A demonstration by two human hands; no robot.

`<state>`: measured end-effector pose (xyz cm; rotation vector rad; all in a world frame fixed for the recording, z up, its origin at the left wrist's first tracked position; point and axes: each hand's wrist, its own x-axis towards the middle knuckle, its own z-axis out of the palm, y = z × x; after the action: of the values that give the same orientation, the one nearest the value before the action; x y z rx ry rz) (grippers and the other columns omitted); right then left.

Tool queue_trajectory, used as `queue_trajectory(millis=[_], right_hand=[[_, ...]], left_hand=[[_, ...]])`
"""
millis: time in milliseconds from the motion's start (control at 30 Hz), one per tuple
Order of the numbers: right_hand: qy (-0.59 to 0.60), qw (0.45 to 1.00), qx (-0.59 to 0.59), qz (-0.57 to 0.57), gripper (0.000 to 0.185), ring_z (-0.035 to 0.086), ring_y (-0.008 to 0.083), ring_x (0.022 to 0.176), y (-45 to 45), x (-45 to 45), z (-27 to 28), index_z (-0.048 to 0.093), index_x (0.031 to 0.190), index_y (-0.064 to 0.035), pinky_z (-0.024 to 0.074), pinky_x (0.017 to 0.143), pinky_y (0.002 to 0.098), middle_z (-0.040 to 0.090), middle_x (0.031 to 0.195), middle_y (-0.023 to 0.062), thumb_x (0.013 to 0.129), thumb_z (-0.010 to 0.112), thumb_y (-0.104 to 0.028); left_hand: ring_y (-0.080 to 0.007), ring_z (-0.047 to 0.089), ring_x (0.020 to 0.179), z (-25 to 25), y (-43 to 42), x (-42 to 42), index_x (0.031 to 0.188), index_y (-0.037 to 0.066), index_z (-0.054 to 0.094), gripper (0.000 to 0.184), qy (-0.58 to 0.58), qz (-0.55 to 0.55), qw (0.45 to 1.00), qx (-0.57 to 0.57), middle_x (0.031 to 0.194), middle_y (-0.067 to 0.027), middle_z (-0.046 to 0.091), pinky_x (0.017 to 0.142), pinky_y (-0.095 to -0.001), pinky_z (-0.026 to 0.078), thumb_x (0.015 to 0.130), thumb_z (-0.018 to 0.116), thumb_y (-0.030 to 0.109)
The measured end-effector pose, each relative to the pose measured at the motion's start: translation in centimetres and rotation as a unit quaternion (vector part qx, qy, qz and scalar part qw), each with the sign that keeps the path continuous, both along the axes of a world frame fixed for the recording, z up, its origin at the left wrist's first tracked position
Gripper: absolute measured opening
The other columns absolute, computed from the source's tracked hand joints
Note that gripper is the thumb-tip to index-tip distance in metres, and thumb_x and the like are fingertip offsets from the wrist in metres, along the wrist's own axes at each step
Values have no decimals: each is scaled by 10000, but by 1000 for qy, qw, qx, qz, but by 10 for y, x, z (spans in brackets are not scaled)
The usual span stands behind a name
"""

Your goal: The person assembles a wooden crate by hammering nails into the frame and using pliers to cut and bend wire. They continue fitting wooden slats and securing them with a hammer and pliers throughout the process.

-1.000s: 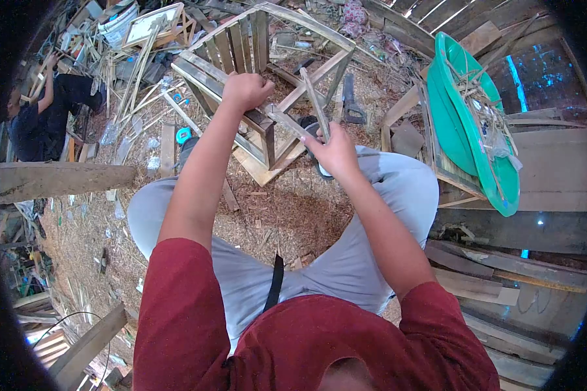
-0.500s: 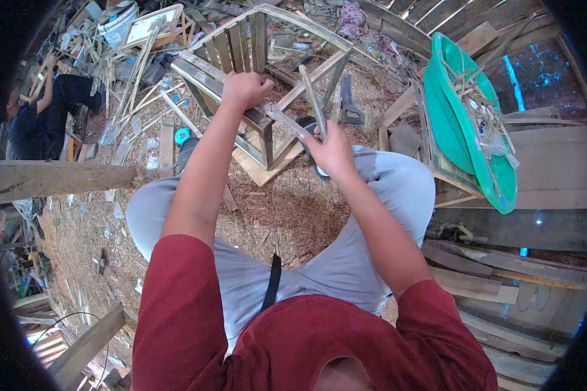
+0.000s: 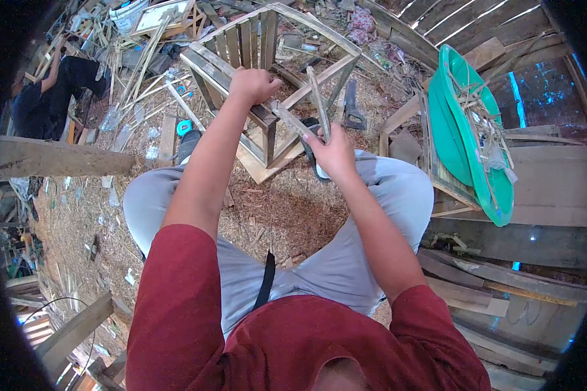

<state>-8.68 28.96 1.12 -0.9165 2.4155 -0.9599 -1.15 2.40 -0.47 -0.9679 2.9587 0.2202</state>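
My left hand (image 3: pixel 251 86) is closed over the top rail of a slatted wooden frame (image 3: pixel 265 117), which stands on the ground between my feet. Its gripping fingers are partly hidden behind the back of the hand. In my right hand (image 3: pixel 332 151) are two thin wooden strips, pinched together at one end and spread in a V. One wooden strip (image 3: pixel 294 122) points left, its far end at the frame's near corner. The other wooden strip (image 3: pixel 317 98) points away from me, in front of the frame's right side.
A handsaw (image 3: pixel 352 107) lies right of the frame. A turquoise tape measure (image 3: pixel 184 126) is beside my left foot. Green basins (image 3: pixel 447 124) with wood scraps stand on the right. Another person (image 3: pixel 62 91) works at far left. Wood shavings cover the ground; a beam (image 3: pixel 62 156) juts in.
The view has tilted slightly, so the frame and basins appear a little shifted. Both hands keep the same holds, with the strips in nearly the same position.
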Motion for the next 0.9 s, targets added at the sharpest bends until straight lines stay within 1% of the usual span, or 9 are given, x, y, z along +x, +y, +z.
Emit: queue_trajectory(millis=[67, 267, 300, 467, 533, 667, 700, 800, 900], right_hand=[[-17, 1000, 20, 1, 478, 703, 394, 901, -1, 0, 7, 619, 983, 9, 543, 827, 463, 710, 929, 221, 814, 818, -391], [-25, 999, 16, -17, 468, 700, 394, 886, -1, 0, 7, 626, 954, 5, 541, 818, 456, 710, 921, 216, 793, 834, -381], [-11, 1000, -6, -16, 501, 696, 339, 802, -1, -5, -8, 629, 941, -15, 543, 748, 428, 705, 867, 182, 767, 857, -427], [5, 1000, 0, -12, 490, 702, 361, 856, -1, -6, -9, 631, 953, -7, 544, 785, 448, 710, 899, 196, 781, 842, -413], [-13, 1000, -5, -4, 473, 693, 415, 918, 1, -4, -4, 620, 957, 17, 539, 841, 477, 707, 939, 235, 796, 824, -378], [-4, 1000, 3, -4, 474, 694, 409, 905, 0, -3, -2, 621, 960, 8, 542, 828, 474, 704, 942, 224, 808, 817, -396], [9, 1000, 0, -4, 481, 697, 397, 885, 0, -3, -4, 628, 958, -7, 544, 812, 468, 706, 943, 208, 806, 819, -421], [29, 1000, -6, -2, 498, 696, 394, 867, -1, -4, -8, 632, 963, -20, 544, 801, 472, 706, 932, 201, 802, 821, -452], [45, 999, -10, 3, 491, 687, 414, 870, 1, -3, -7, 626, 972, -8, 536, 805, 489, 702, 911, 215, 826, 800, -444]], left_hand=[[-377, 716, 880, 3, 0, -1, 848, 74, 788, 604, -20, -3, 1000, -2, 861, -204, 739, 914, -477, 492, 971, 433, 546], [-353, 713, 866, -4, 0, -5, 842, 110, 775, 539, -28, -1, 1000, -13, 857, -158, 749, 898, -509, 467, 981, 432, 501], [-344, 705, 893, -8, -1, -4, 857, 121, 773, 516, -17, -6, 999, -26, 878, -142, 750, 898, -516, 463, 987, 428, 483], [-302, 645, 1050, -22, 16, 4, 932, 179, 756, 415, 86, -49, 993, -59, 996, -72, 739, 902, -532, 441, 1024, 405, 379], [-284, 626, 1084, -17, 26, 6, 911, 157, 756, 429, 62, -54, 995, -63, 1004, -61, 738, 981, -511, 405, 1022, 401, 370], [-261, 604, 1131, -9, 30, 1, 939, 125, 754, 430, 32, -55, 993, -103, 989, -62, 727, 1113, -529, 318, 1029, 407, 363], [-247, 581, 1168, -10, 28, 1, 942, 103, 752, 450, 50, -70, 991, -106, 995, -71, 720, 1176, -571, 226, 1035, 399, 365], [-261, 619, 1155, -11, 18, -2, 996, 119, 753, 442, 38, -123, 986, -102, 1040, -87, 731, 1149, -539, 323, 1032, 399, 380], [-302, 661, 1123, -11, 7, -12, 1052, 138, 742, 444, -122, -123, 985, -15, 1114, -102, 734, 1053, -479, 458, 1035, 392, 410]])
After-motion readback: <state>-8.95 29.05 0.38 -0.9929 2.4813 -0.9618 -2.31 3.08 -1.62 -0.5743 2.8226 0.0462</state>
